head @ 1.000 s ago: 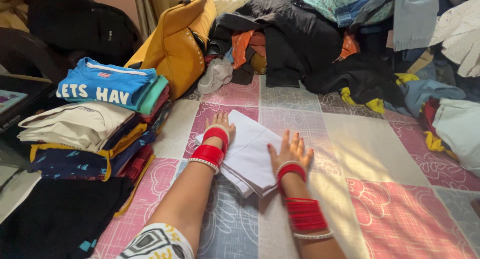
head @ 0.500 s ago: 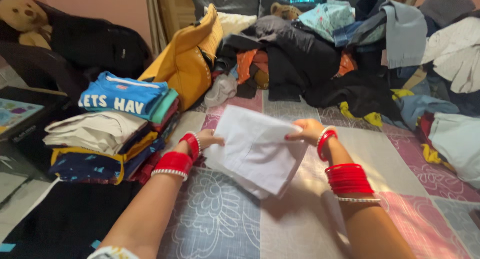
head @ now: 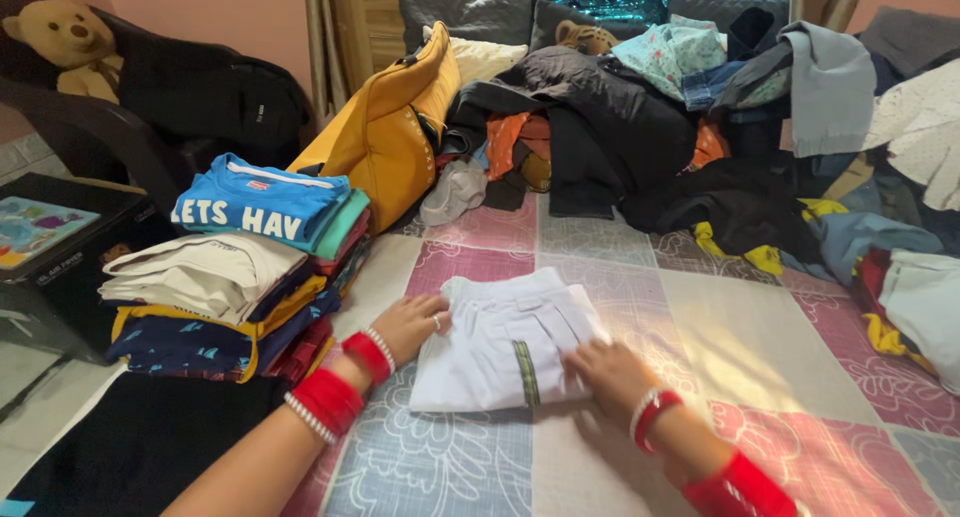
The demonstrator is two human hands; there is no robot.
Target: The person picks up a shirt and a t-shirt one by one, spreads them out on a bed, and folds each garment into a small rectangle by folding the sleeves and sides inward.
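A folded white garment with a dark green and gold strip lies flat on the patchwork bedsheet. My left hand rests against its left edge, fingers together. My right hand presses down on its lower right corner, palm flat. Both wrists wear red bangles.
Two stacks of folded clothes stand to the left, a blue T-shirt on top. Behind them lean a yellow bag and a black bag. A big heap of unfolded clothes fills the back and right. A teddy bear sits far left.
The white garment was lifted and held up half a second ago; now it lies folded smaller on the sheet, with both hands pressing it flat.
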